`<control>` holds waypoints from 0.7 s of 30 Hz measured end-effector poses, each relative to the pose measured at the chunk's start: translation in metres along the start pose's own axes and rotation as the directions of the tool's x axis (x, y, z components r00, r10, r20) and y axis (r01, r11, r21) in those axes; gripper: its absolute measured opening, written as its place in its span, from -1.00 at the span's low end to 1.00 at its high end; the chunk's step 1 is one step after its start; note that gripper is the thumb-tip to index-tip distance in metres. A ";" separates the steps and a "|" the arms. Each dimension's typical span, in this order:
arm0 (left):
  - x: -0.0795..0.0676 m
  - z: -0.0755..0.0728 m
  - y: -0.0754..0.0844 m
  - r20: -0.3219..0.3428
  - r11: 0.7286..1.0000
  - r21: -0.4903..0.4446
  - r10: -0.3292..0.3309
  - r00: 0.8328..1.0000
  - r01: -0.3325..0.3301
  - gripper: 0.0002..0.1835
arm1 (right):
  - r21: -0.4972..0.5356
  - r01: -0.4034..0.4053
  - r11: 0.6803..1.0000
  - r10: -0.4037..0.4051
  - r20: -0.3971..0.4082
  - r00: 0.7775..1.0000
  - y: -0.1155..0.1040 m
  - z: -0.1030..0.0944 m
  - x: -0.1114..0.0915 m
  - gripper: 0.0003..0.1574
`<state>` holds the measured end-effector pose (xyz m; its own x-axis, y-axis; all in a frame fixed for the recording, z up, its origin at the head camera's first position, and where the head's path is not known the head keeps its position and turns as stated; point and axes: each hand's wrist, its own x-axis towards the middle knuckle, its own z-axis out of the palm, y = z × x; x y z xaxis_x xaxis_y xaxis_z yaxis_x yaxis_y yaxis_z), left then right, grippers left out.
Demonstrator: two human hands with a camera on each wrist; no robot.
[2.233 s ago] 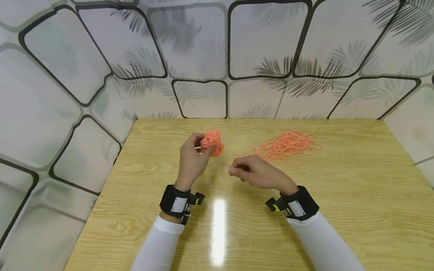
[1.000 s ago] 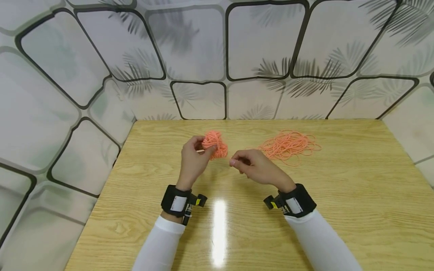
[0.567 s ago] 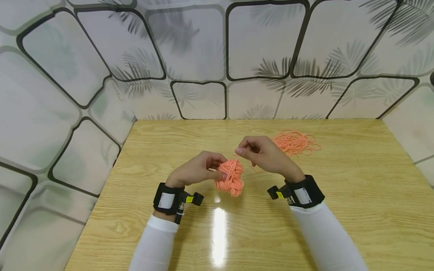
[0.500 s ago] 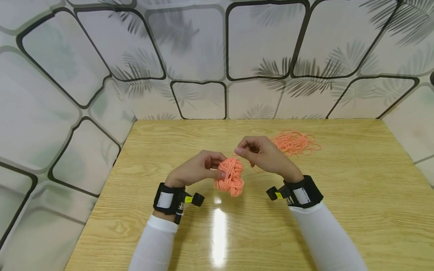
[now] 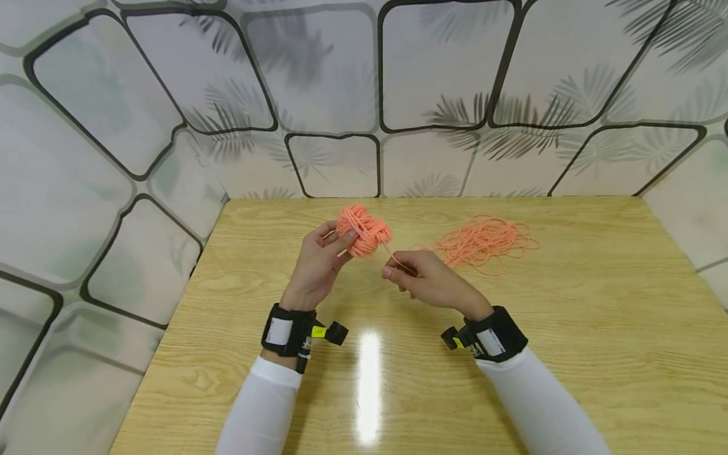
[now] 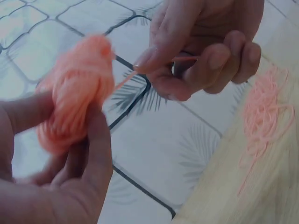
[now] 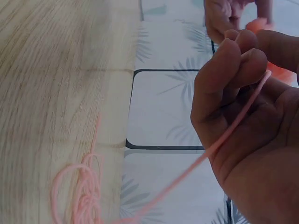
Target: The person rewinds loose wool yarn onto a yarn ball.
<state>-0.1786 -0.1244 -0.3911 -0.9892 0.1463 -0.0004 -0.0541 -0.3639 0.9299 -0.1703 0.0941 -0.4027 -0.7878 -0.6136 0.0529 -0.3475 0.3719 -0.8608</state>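
My left hand (image 5: 315,262) grips a ball of coral yarn (image 5: 364,231) between thumb and fingers, held above the table's far left part. Wound strands cross over the ball (image 6: 77,93) in the left wrist view, where it is slightly blurred. A single strand (image 6: 125,81) runs from it to my right hand (image 5: 435,281), whose thumb and forefinger pinch it. In the right wrist view the strand (image 7: 201,158) passes across the palm and down toward the loose yarn. That loose pile of coral yarn (image 5: 480,241) lies tangled on the table behind and right of the right hand.
The wood-grain table (image 5: 597,303) ends at the back against a wall (image 5: 435,69) with a stone-and-leaf pattern. Another patterned wall (image 5: 74,177) stands along the left side. A bright light reflection (image 5: 368,385) shows on the tabletop.
Over the last half second the left hand has moved up and left and turned the yarn ball. The right hand has come lower, nearer the front. The loose pile stays in place.
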 end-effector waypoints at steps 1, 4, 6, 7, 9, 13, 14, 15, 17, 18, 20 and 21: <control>0.001 0.000 -0.002 -0.049 0.998 0.049 0.050 0.998 -0.048 -0.49 | -0.019 0.008 1.000 -0.008 0.005 1.000 -0.001 0.000 -0.001 -0.69; 0.003 0.000 -0.007 -0.126 0.920 0.346 0.240 0.963 -0.184 -0.59 | -0.075 0.024 0.997 -0.023 0.024 0.999 -0.003 0.000 -0.004 -0.69; 0.003 -0.001 -0.010 -0.112 0.792 0.572 0.333 0.936 -0.213 -0.67 | -0.120 0.036 0.992 -0.033 0.025 0.999 -0.006 -0.002 -0.005 -0.71; 0.003 -0.001 -0.011 -0.086 0.717 0.663 0.358 0.930 -0.215 -0.69 | -0.139 0.043 0.989 -0.040 0.021 0.999 -0.007 -0.004 -0.005 -0.72; 0.001 -0.001 -0.011 -0.003 0.608 0.765 0.331 0.944 -0.211 -0.72 | -0.163 0.052 0.985 -0.053 0.000 0.999 -0.011 -0.008 -0.006 -0.75; -0.003 0.000 -0.009 0.226 0.598 0.770 0.071 0.972 -0.223 -0.73 | -0.128 0.054 0.990 -0.064 -0.077 0.995 -0.015 -0.019 -0.005 -0.75; -0.003 0.000 -0.008 0.291 0.629 0.745 -0.004 0.957 -0.223 -0.74 | -0.102 0.051 0.994 -0.061 -0.098 0.993 -0.016 -0.021 -0.004 -0.74; -0.004 -0.001 -0.007 0.352 0.671 0.709 -0.072 0.933 -0.216 -0.75 | -0.071 0.046 0.996 -0.054 -0.117 0.992 -0.016 -0.023 -0.004 -0.73; -0.004 -0.002 -0.005 0.457 0.768 0.613 -0.155 0.876 -0.184 -0.75 | -0.006 0.039 0.999 -0.039 -0.146 0.989 -0.014 -0.026 -0.002 -0.72; -0.005 -0.003 -0.004 0.492 0.811 0.562 -0.169 0.854 -0.163 -0.75 | 0.025 0.037 0.999 -0.032 -0.156 0.987 -0.013 -0.026 -0.001 -0.73; -0.005 -0.003 -0.003 0.529 0.890 0.441 -0.157 0.834 -0.112 -0.72 | 0.068 0.027 0.997 -0.015 -0.164 0.986 -0.010 -0.024 0.001 -0.75; -0.006 -0.003 -0.002 0.525 0.921 0.379 -0.137 0.840 -0.087 -0.71 | 0.080 0.024 0.997 -0.011 -0.159 0.987 -0.008 -0.023 0.001 -0.76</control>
<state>-0.1732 -0.1278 -0.3941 -0.7524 0.6554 0.0655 0.0876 0.0010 0.9962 -0.1801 0.1062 -0.3841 -0.8546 -0.4992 0.1427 -0.3250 0.3000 -0.8969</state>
